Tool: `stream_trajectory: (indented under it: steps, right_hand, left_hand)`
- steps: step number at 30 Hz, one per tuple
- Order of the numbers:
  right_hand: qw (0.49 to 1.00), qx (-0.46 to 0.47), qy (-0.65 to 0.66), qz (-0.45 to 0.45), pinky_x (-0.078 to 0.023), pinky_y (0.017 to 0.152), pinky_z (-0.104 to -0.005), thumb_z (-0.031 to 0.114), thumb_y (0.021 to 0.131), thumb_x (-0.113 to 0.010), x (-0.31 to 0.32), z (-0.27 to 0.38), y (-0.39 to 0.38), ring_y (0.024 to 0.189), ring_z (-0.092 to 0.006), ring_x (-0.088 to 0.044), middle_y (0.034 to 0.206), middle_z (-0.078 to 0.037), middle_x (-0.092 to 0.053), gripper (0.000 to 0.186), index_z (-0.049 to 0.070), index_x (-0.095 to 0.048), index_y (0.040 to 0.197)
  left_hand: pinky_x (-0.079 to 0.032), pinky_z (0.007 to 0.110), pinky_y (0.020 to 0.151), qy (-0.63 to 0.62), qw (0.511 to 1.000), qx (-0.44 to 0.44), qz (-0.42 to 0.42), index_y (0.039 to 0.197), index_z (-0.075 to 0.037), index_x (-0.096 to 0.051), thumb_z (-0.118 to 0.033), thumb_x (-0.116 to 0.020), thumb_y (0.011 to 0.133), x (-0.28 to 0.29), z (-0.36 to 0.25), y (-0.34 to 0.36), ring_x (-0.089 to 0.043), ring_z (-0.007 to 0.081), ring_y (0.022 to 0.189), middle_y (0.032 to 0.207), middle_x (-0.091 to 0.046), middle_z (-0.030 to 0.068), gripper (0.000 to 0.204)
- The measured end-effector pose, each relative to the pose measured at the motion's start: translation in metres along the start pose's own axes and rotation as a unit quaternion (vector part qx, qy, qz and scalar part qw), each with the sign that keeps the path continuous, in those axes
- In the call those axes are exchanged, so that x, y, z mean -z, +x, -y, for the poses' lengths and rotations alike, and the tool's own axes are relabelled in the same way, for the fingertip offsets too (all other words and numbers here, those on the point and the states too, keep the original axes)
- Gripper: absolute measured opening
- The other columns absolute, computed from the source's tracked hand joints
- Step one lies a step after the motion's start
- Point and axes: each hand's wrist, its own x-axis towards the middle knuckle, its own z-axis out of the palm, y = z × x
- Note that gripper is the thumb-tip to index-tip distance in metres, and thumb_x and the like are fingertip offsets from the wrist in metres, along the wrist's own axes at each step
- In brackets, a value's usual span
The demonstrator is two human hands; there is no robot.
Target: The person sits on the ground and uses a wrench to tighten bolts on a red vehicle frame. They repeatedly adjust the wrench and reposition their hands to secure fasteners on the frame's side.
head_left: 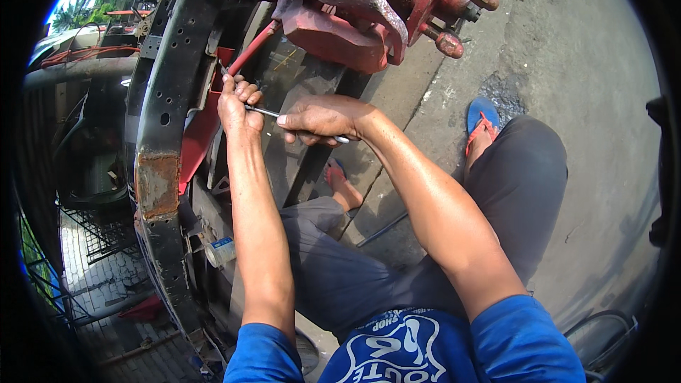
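Note:
My left hand (241, 105) is closed, its fingers curled beside a red rod (254, 48) at the black frame rail (172, 89). Between my hands runs a slim shiny steel hand tool (264, 110), whose left end goes in under the left fingers; what it meets there is hidden. My right hand (319, 119) is wrapped round the tool's other part, and a rounded bright end pokes out below the fingers. Just above both hands sits a red-painted wheel hub assembly (340, 35) with several studs pointing right.
A rusty patch (158, 184) marks the frame rail lower down. A small can with a blue label (220, 252) rests beside the rail. Red sheet metal (198, 138) lies behind my left wrist. My sandalled feet stand on concrete (567, 99); a dark hose (610, 333) lies at lower right.

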Motion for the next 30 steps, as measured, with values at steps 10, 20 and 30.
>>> stream_trajectory:
  steps: [10, 20, 30]
  right_hand:
    - [0.997, -0.037, -0.013, -0.061, -0.032, 0.036, -0.0285, 0.040, 0.104, -0.047, -0.016, 0.026, -0.014, 0.039, -0.0098, -0.040, 0.057, 0.001, -0.048, 0.044, 0.003, -0.063, 0.087]
    - [0.995, -0.039, 0.030, -0.082, -0.030, 0.037, -0.0268, 0.042, 0.105, -0.048, -0.036, 0.010, -0.004, 0.040, -0.0084, -0.035, 0.055, 0.003, -0.044, 0.044, 0.003, -0.063, 0.091]
    - [0.971, -0.035, 0.135, -0.193, -0.026, 0.037, -0.0250, 0.038, 0.106, -0.048, -0.082, 0.002, 0.004, 0.039, -0.0066, -0.034, 0.054, 0.005, -0.042, 0.039, 0.007, -0.057, 0.082]
  left_hand:
    - [-0.032, 0.024, 0.048, -0.067, 0.997, 0.022, 0.015, 0.092, -0.006, -0.053, -0.029, -0.046, 0.109, -0.010, -0.006, -0.004, -0.037, 0.0070, 0.051, 0.063, -0.038, -0.0034, 0.029]
    - [-0.031, 0.023, 0.047, -0.019, 1.000, -0.002, 0.000, 0.094, -0.004, -0.054, -0.029, -0.053, 0.106, -0.005, -0.004, -0.017, -0.037, 0.0058, 0.052, 0.065, -0.039, -0.0038, 0.028]
    - [-0.030, 0.021, 0.045, -0.034, 0.998, 0.034, 0.043, 0.098, -0.003, -0.052, -0.033, -0.054, 0.106, 0.006, -0.011, -0.017, -0.035, 0.0040, 0.052, 0.066, -0.037, -0.0047, 0.031]
